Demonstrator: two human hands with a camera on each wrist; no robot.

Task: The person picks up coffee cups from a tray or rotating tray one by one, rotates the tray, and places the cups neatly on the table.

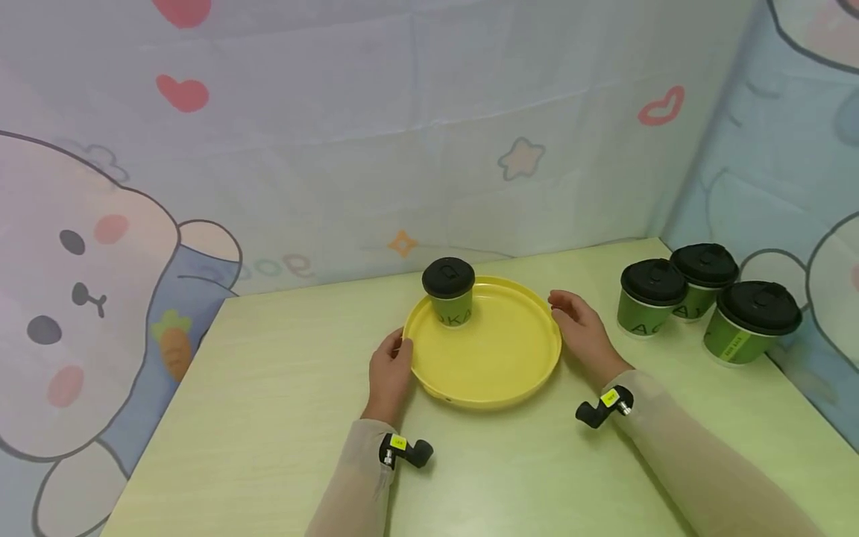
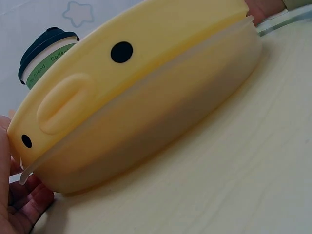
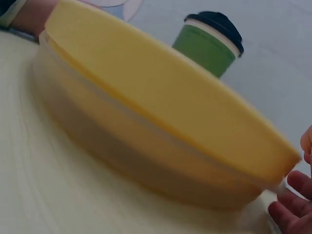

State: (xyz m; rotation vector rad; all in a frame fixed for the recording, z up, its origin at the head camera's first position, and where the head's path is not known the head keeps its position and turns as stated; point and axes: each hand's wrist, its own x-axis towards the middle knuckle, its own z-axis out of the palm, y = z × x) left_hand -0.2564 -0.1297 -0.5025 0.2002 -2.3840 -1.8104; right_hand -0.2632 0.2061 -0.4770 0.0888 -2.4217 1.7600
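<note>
A round yellow tray [image 1: 510,350] with a raised rim rests on the table; its side carries a duck-like face in the left wrist view, above a paler lower part [image 2: 146,131]. On the tray, near its back left rim, stands a green paper coffee cup [image 1: 452,309] with a black lid. My left hand [image 1: 391,373] grips the tray's left edge, thumb by the rim and fingers curled below it. At the right edge is my right hand [image 1: 587,335], its fingers loosely spread against or just beside the rim; exact contact is unclear.
Three more green cups with black lids, a front left cup [image 1: 646,309], a back cup [image 1: 698,298] and a right cup [image 1: 738,339], stand close together at the right. A printed cloth [image 1: 349,164] hangs behind the pale table [image 1: 268,418].
</note>
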